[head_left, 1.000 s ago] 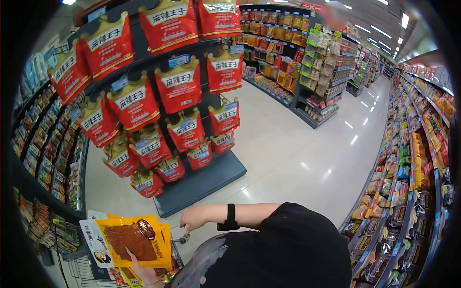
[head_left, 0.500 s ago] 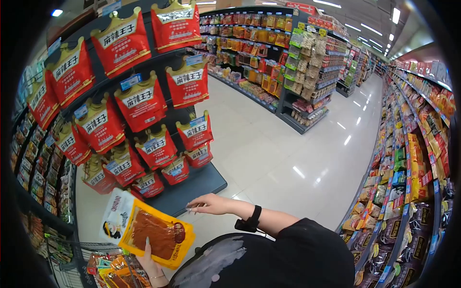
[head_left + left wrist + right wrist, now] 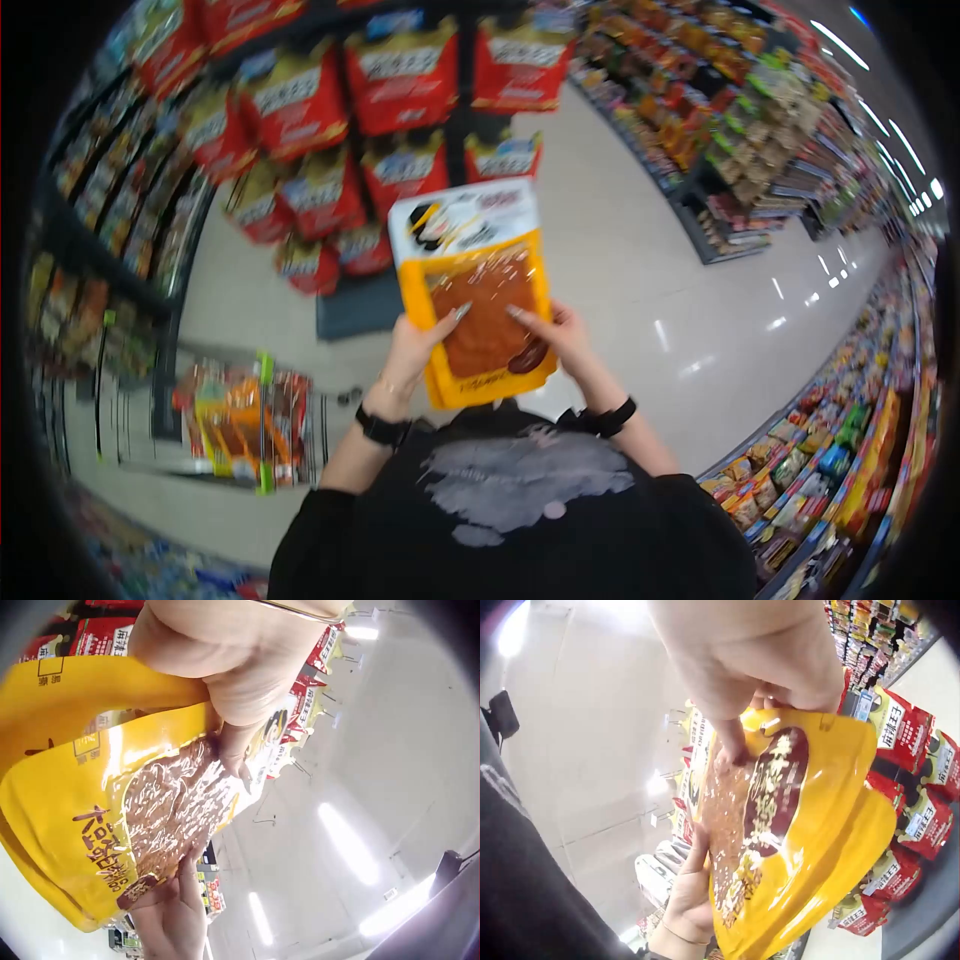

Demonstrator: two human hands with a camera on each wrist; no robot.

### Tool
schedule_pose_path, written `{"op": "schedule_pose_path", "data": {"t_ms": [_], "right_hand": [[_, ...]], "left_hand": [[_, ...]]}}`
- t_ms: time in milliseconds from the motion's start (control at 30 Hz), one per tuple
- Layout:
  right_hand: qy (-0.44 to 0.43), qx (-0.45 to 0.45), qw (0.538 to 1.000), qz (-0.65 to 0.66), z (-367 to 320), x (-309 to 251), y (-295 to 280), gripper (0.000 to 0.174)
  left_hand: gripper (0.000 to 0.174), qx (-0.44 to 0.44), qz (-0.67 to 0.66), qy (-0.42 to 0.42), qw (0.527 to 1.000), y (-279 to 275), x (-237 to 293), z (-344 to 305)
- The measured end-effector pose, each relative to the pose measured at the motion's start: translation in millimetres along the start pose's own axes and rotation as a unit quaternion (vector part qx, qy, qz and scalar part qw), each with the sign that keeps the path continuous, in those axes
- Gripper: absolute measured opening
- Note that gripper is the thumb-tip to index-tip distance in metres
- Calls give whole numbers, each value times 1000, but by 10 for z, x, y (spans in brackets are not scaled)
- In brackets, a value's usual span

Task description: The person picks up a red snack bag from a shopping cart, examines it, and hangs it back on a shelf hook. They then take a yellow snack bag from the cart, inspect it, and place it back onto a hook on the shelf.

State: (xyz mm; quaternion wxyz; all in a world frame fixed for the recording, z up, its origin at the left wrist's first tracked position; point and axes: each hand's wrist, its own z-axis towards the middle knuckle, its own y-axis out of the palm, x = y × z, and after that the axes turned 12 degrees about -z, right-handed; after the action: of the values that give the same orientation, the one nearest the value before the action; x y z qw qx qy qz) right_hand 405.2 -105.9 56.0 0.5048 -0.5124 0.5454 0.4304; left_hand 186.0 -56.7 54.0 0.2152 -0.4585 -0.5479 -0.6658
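Two yellow snack packets [image 3: 480, 345] with white tops and clear windows over a reddish-brown filling are held stacked in front of the chest. My left hand [image 3: 408, 352] grips their left side, thumb across the window. On the opposite edge my right hand [image 3: 568, 340] holds them the same way, its thumb also on the front. A second packet [image 3: 82, 682] shows behind the front one [image 3: 90, 825] in the left wrist view. Dark lettering and a brown oval label [image 3: 780, 787] mark the front packet's lower end. Most fingers are hidden behind the packets.
Red bags [image 3: 400, 85] with gold crown tops hang on a rack ahead, above its dark base [image 3: 350, 305]. A wire cart with a green-trimmed edge [image 3: 265, 368] stands at the left, holding several packets [image 3: 235, 415]. Stocked shelves [image 3: 800, 460] line the right.
The packets moved from the lower left to the middle and turned more upright. My right hand, empty before, came over and took hold of their right side. The view tilted down, showing more cart.
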Motion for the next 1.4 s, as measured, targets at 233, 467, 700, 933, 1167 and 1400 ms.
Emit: {"op": "schedule_pose_path", "data": {"t_ms": [233, 467, 700, 933, 1167, 1400], "right_hand": [[32, -93, 995, -22, 110, 201, 424, 27], [48, -207, 977, 30, 89, 59, 1613, 28], [1, -285, 959, -4, -56, 179, 2907, 24], [-167, -219, 918, -284, -241, 272, 3639, 26], [-125, -140, 923, -336, -113, 500, 3743, 30], [15, -165, 979, -115, 197, 544, 4134, 27]], "left_hand": [[26, 22, -119, -21, 992, -532, 91, -367], [32, 66, -54, 33, 996, -1261, 587, -1011], [35, 118, 33, 65, 990, -2475, 906, -1941], [41, 331, 523, 113, 777, -3859, 1381, -3465], [65, 393, 623, -46, 675, -4838, 1288, -4104], [41, 570, 597, -36, 563, -5576, 780, -3600]]}}
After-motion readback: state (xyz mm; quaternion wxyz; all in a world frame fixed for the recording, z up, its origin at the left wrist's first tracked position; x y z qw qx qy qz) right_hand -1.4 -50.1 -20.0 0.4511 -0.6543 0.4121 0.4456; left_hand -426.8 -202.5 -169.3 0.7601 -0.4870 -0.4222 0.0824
